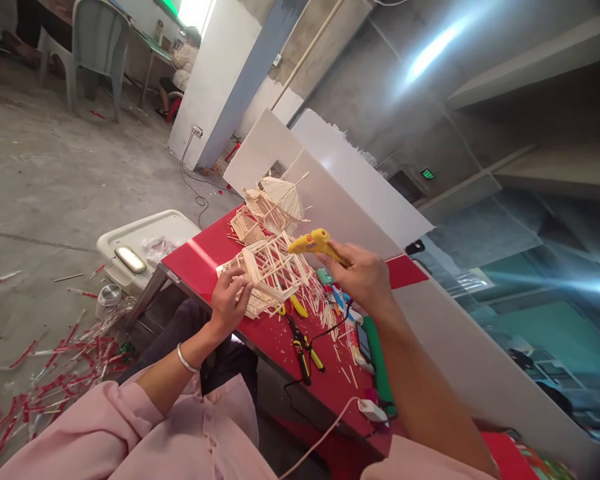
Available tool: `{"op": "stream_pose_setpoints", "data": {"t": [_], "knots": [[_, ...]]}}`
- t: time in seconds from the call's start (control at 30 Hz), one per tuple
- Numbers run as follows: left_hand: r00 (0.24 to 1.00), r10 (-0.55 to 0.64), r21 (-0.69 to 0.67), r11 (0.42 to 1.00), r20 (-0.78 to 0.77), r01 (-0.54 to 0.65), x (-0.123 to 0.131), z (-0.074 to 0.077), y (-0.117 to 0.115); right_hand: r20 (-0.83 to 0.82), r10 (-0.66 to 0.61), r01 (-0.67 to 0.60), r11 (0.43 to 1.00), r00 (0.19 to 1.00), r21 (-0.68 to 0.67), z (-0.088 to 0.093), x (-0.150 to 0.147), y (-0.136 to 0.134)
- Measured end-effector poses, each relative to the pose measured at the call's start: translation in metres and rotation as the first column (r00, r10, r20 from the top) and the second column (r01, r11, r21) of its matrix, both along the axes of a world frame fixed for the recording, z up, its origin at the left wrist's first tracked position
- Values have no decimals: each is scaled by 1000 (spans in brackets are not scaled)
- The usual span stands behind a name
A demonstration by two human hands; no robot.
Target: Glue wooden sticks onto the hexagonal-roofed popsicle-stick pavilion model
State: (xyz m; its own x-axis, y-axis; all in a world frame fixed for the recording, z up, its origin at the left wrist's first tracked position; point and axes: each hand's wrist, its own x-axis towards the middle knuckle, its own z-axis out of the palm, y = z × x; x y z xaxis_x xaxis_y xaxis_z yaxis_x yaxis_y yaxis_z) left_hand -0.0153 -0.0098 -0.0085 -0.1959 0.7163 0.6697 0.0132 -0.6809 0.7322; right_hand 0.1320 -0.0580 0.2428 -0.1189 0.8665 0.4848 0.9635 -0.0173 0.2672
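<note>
My right hand [363,270] is closed around the handle of a yellow hot glue gun [313,242], its nozzle pointing left above a wooden stick model [275,263]. The model is an open frame of thin pale sticks on the red table [190,257]. Fingers of my left hand [230,303] grip the model's near left edge. Behind it stands a second stick structure [275,203] with a slatted, roof-like panel. Pliers with black and yellow handles [303,347] lie on the table below the glue gun.
Loose sticks [325,303] are scattered on the table's right side. A white power adapter [373,410] with a cable sits at the near edge. Left of the table is a white plastic bin [145,227]. Red and clear wrappers [70,380] litter the floor. White panels [340,207] border the table's far side.
</note>
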Motion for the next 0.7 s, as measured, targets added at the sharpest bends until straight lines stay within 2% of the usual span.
{"op": "stream_pose_setpoints", "data": {"t": [0.13, 0.23, 0.33, 0.4, 0.47, 0.57, 0.7], "knots": [[1000, 0, -6, 1000, 5, 0, -2, 4, -1, 100, 15, -13, 1000, 995, -21, -13, 1, 2], [1000, 21, -26, 999, 19, -20, -4, 7, 2, 98, 27, -32, 998, 995, 50, -18, 5, -1], [998, 39, -52, 998, 48, -37, -5, 9, 6, 28, 81, -85, 984, 996, 159, -23, 7, -20], [997, 34, -66, 997, 62, -30, -5, 11, 8, -18, 131, -125, 971, 991, 204, -34, 3, -40], [997, 23, -80, 997, 69, -17, -4, 11, 9, -44, 191, -178, 962, 981, 208, -52, -3, -62], [998, 8, -90, 996, 68, -2, -3, 12, 5, -27, 248, -235, 944, 968, 230, -88, -12, -84], [999, -8, -77, 997, 52, 12, 1, 14, -2, -56, 199, -168, 924, 978, 344, -131, -12, -83]]}}
